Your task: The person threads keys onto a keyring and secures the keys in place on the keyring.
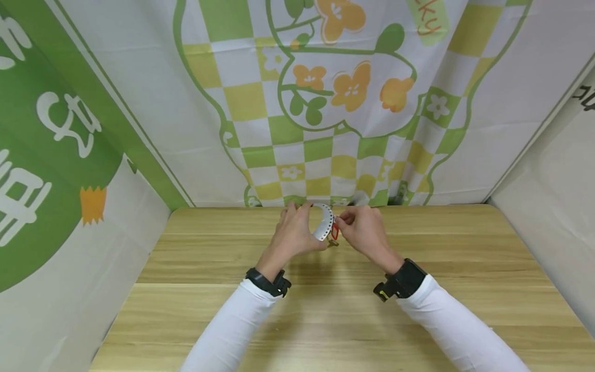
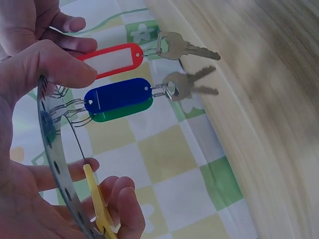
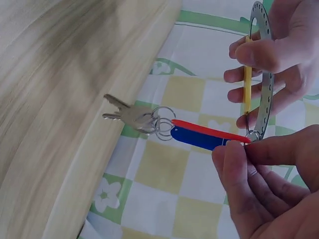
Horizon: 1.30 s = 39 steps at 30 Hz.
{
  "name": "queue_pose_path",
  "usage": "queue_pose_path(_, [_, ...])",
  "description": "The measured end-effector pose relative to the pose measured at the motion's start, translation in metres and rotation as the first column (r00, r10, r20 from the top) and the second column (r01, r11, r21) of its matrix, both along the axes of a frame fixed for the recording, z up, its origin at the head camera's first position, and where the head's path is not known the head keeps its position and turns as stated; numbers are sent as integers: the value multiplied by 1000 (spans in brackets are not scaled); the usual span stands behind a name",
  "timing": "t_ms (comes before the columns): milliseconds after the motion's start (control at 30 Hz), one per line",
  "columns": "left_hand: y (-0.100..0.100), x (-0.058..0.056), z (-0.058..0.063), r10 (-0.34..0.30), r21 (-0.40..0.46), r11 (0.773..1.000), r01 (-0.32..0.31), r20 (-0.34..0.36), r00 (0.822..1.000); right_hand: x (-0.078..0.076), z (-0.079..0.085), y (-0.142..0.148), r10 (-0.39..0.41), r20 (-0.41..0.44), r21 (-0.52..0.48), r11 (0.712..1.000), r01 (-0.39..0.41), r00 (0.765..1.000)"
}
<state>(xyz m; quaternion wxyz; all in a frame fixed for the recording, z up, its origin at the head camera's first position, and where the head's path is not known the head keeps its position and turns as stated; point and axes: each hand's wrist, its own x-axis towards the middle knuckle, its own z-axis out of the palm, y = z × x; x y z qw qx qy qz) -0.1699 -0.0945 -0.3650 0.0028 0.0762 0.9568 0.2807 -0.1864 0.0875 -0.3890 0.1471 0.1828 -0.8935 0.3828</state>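
Note:
My left hand [image 1: 295, 227] grips a curved metal plate [image 1: 325, 223] with a row of holes along its edge, its thumb low and its fingers over the top. My right hand [image 1: 364, 230] pinches the red key tag [image 1: 335, 231] at its upper end, where small split rings meet the plate. In the left wrist view a blue key tag [image 2: 117, 95] and a green key tag [image 2: 127, 111] hang alongside, with keys [image 2: 180, 87] below them. A narrow yellow piece [image 2: 96, 196] lies by the left fingers. The right fingertips partly hide the tag ends.
Both hands work above the far edge of a wooden table [image 1: 325, 320]. Close behind hangs a checked, flower-printed curtain [image 1: 288, 150]. A green and white printed sheet [image 1: 56, 155] rises on the left, and a pale one [image 1: 553, 165] on the right.

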Motion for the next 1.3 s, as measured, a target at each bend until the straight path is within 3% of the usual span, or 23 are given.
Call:
queue_pose_path(400, [0,0,2,-24,3,1000,24,17,1000,-6,3,3,131,-130,72,990,-123,983])
queue_pose_path(633, [-1,-1,2,-45,-18,999,45,7,999,-9,5,6,229,-254,212,961,-177,940])
queue_pose_path(867, [-1,-1,0,-50,-34,998,50,0,999,-9,1,7,332,-373,346,916,-202,867])
queue_pose_path(933, [-1,-1,1,-46,-31,998,46,3,999,-9,0,7,338,-391,357,913,-197,856])
queue_pose_path(1000, [-1,-1,1,-40,-23,999,40,2,999,-8,-1,7,313,-375,335,923,-187,872])
queue_pose_path(1167, [0,0,1,-20,-13,1000,20,-6,1000,-6,-1,5,157,-169,141,981,-134,973])
queue_pose_path(1233, [0,0,0,-11,-14,1000,11,-3,1000,-5,0,4,109,-60,43,993,-107,992])
queue_pose_path(1300, [1,0,0,-1,-15,1000,1,-4,1000,-4,0,3,83,26,-40,996,-82,996])
